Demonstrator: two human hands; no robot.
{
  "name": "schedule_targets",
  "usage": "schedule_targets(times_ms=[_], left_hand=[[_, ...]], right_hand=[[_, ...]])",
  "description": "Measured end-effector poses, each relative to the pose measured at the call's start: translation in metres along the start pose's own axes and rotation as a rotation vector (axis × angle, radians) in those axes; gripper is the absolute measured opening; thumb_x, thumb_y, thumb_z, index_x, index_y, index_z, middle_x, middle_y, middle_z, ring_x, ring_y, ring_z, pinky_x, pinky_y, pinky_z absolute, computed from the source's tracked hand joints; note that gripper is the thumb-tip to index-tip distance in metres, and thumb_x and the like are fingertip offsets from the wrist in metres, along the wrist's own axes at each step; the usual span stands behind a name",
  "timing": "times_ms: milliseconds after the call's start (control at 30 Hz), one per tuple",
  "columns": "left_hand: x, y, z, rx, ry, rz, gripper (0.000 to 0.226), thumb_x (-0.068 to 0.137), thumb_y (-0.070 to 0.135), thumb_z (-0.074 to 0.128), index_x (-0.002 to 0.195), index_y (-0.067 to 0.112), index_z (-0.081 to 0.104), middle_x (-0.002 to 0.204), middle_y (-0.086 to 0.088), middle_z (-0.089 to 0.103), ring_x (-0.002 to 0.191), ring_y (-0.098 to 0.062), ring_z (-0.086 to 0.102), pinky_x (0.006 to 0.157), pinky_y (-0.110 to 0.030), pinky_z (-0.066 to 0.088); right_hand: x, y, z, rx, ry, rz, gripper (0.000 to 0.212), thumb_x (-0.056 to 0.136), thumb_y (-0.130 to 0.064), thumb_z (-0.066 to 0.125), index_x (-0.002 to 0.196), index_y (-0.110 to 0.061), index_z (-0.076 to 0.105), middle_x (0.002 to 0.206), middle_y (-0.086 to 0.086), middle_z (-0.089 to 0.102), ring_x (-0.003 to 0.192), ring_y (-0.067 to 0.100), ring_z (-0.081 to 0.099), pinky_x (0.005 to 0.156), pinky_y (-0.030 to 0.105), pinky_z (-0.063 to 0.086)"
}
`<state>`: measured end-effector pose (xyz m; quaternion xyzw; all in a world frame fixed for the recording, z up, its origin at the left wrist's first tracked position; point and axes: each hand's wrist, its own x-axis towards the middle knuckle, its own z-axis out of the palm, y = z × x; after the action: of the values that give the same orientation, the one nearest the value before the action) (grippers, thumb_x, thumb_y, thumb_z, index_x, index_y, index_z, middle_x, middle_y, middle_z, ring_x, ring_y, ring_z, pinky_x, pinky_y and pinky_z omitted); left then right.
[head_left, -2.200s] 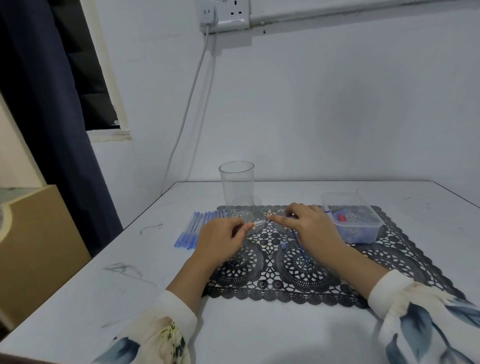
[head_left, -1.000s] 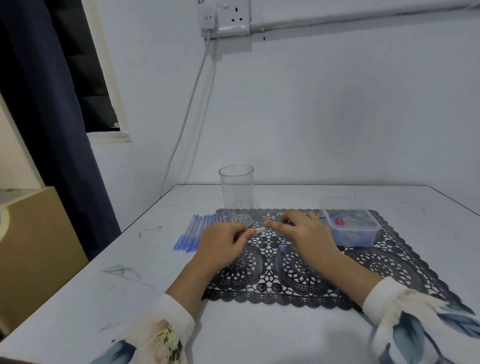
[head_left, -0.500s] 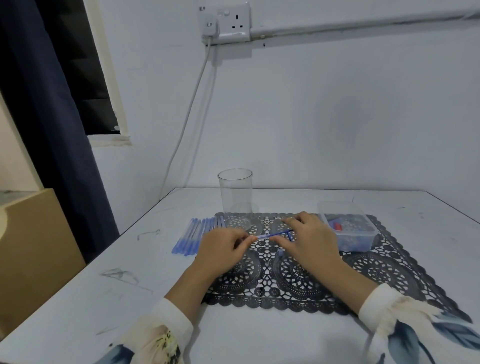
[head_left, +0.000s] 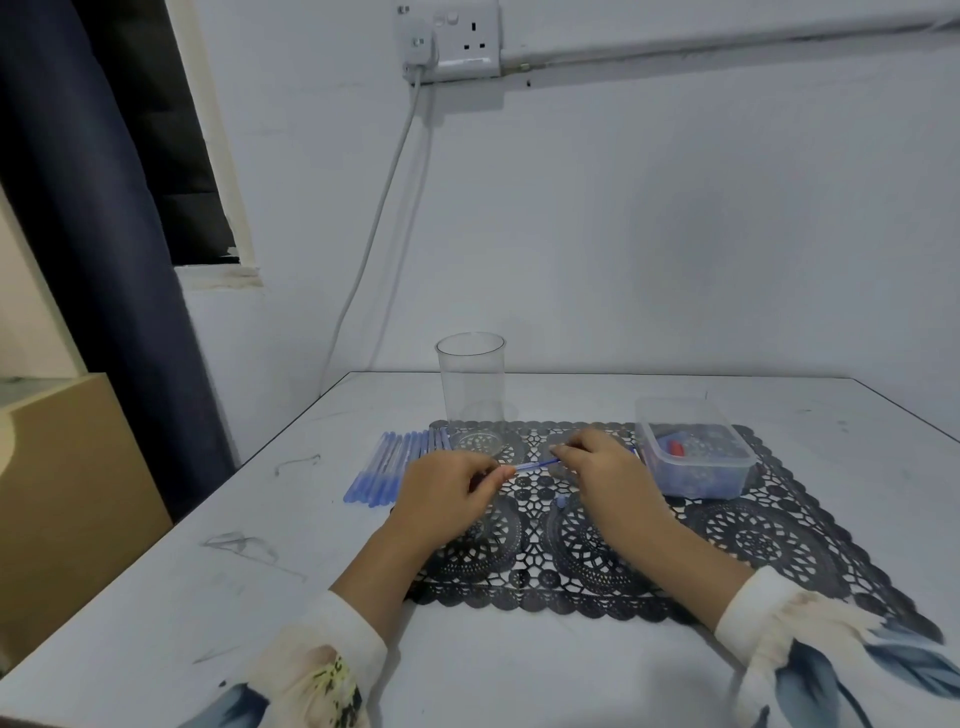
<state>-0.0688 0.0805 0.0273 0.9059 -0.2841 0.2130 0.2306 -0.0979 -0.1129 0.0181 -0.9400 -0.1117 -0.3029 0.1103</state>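
Note:
Both my hands are over a black lace placemat (head_left: 779, 540) on a white table. My left hand (head_left: 447, 491) has its fingers curled and pinches one end of a thin pen part; most of that part is hidden in the fist. My right hand (head_left: 608, 480) pinches the other end. Between the two hands a thin blue refill (head_left: 535, 464) spans the gap, slightly above the mat. A small blue cap (head_left: 561, 502) lies on the mat just below my right hand.
A row of several blue-capped pens (head_left: 395, 462) lies left of the mat. A clear empty cup (head_left: 470, 384) stands at the mat's far edge. A clear plastic box (head_left: 693, 452) with small blue and red parts sits right of my hands. A wall socket and cable hang behind.
Earlier a clear tube lay between my fingertips. Now a blue refill shows between the hands, which have stayed close together. The view has tilted upward a little.

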Motion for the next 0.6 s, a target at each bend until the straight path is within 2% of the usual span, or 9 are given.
schedule_targets(times_ms=[33,100,200,333,400,500,600], left_hand=[[0.0,0.0,0.0,-0.005,0.004,0.003,0.032,0.092,0.048,0.046,0.088,0.027,0.071,0.057,0.012,0.052,0.053,0.0,0.046,0.051,-0.014,0.029],[0.0,0.0,0.001,-0.014,0.013,0.013,0.034,0.092,0.048,0.046,0.084,0.026,0.07,0.058,0.01,0.056,0.055,-0.003,0.05,0.053,-0.016,0.037],[0.0,0.0,0.005,-0.014,0.036,0.038,0.037,0.092,0.05,0.046,0.081,0.024,0.071,0.058,0.009,0.059,0.056,-0.004,0.052,0.057,-0.021,0.044],[0.0,0.001,0.008,0.002,0.055,0.075,0.038,0.091,0.051,0.046,0.079,0.024,0.07,0.059,0.008,0.06,0.055,-0.004,0.051,0.054,-0.016,0.039],[0.0,0.003,0.01,0.015,0.045,0.078,0.044,0.09,0.054,0.042,0.076,0.023,0.069,0.057,0.007,0.059,0.054,-0.004,0.05,0.054,-0.02,0.041],[0.0,0.002,0.011,0.023,0.044,0.077,0.054,0.086,0.061,0.032,0.075,0.022,0.068,0.057,0.007,0.059,0.053,-0.004,0.05,0.056,-0.026,0.046],[0.0,0.001,0.011,0.039,0.015,0.073,0.045,0.091,0.055,0.04,0.079,0.022,0.069,0.061,0.005,0.062,0.057,-0.006,0.053,0.059,-0.028,0.047]], right_hand=[[-0.001,-0.003,-0.001,0.017,-0.03,-0.007,0.052,0.064,0.012,0.071,0.112,-0.004,0.066,0.103,0.012,0.065,0.09,0.03,0.064,0.075,0.031,0.051],[-0.003,-0.009,-0.003,0.077,-0.061,-0.038,0.064,0.072,0.015,0.059,0.131,-0.009,0.052,0.127,0.011,0.056,0.112,0.028,0.056,0.094,0.033,0.043],[-0.005,-0.017,-0.005,0.12,-0.133,-0.059,0.075,0.078,0.016,0.051,0.142,-0.021,0.036,0.144,0.005,0.04,0.129,0.022,0.043,0.106,0.029,0.033],[-0.007,-0.018,0.003,0.217,-0.152,-0.085,0.086,0.071,0.021,0.05,0.143,-0.024,0.033,0.145,0.004,0.039,0.129,0.021,0.042,0.106,0.026,0.033],[-0.007,-0.021,0.006,0.295,-0.13,-0.083,0.085,0.07,0.022,0.049,0.141,-0.021,0.036,0.14,0.008,0.045,0.126,0.024,0.045,0.105,0.026,0.034],[-0.007,-0.025,0.005,0.401,-0.115,-0.056,0.081,0.072,0.022,0.044,0.141,-0.021,0.038,0.135,0.006,0.049,0.124,0.018,0.045,0.103,0.017,0.031],[-0.008,-0.026,0.003,0.56,-0.114,0.004,0.077,0.077,0.02,0.04,0.137,-0.027,0.041,0.134,0.0,0.049,0.124,0.009,0.045,0.105,0.019,0.034]])
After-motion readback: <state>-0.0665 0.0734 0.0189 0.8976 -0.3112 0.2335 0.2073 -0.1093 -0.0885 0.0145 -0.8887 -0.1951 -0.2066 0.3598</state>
